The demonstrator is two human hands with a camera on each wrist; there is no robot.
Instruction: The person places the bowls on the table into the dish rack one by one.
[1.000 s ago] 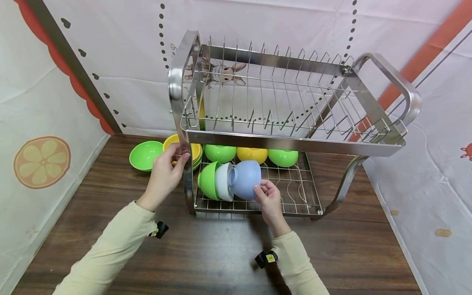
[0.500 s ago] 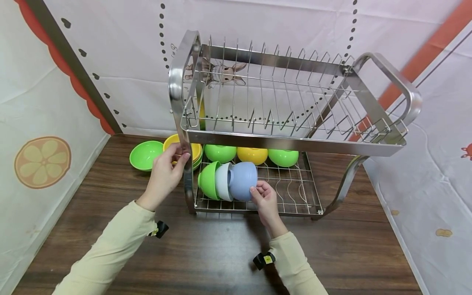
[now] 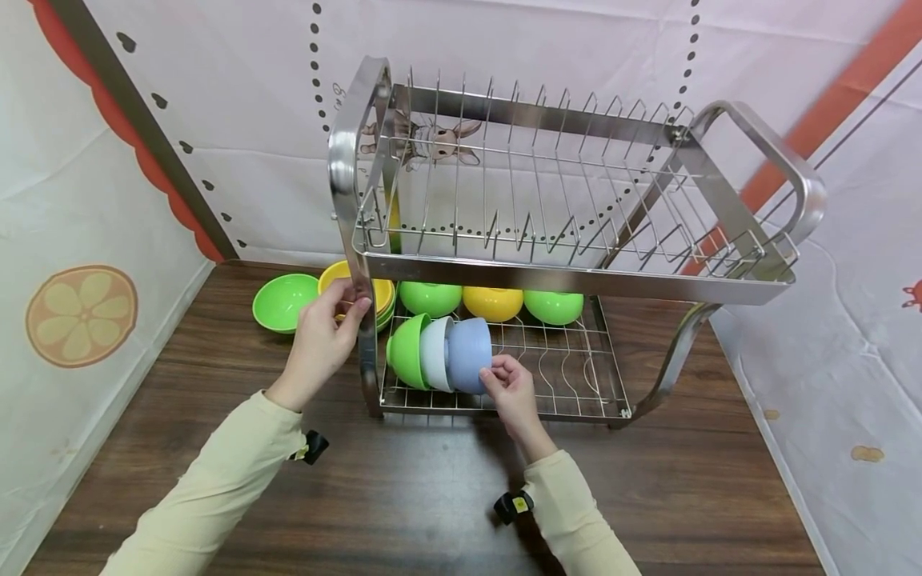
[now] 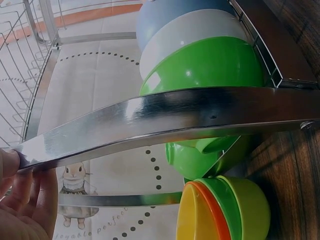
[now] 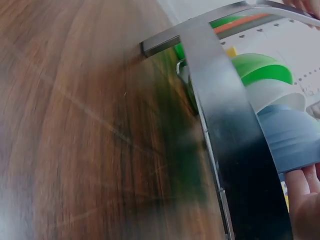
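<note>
My right hand (image 3: 515, 394) pinches the rim of a blue bowl (image 3: 468, 354) standing on its side on the lower tier of a steel dish rack (image 3: 576, 280). The blue bowl's base end sits against a pale white bowl (image 3: 435, 356), itself nested against a green bowl (image 3: 406, 352) at the tier's left end. All three rims face right. On the other side, my left hand (image 3: 322, 336) grips the rack's left front upright (image 4: 150, 117), thumb on one side and fingers on the other in the left wrist view.
Behind the front row, two green bowls and a yellow bowl (image 3: 493, 302) stand on the lower tier. Left of the rack are a loose green bowl (image 3: 283, 304) and a nested stack topped by a yellow bowl (image 3: 334, 274). The upper wire tier (image 3: 547, 192) overhangs the bowls.
My right hand has moved left with the blue bowl, bringing it snug against the white one. My left hand keeps its grip on the upright.
</note>
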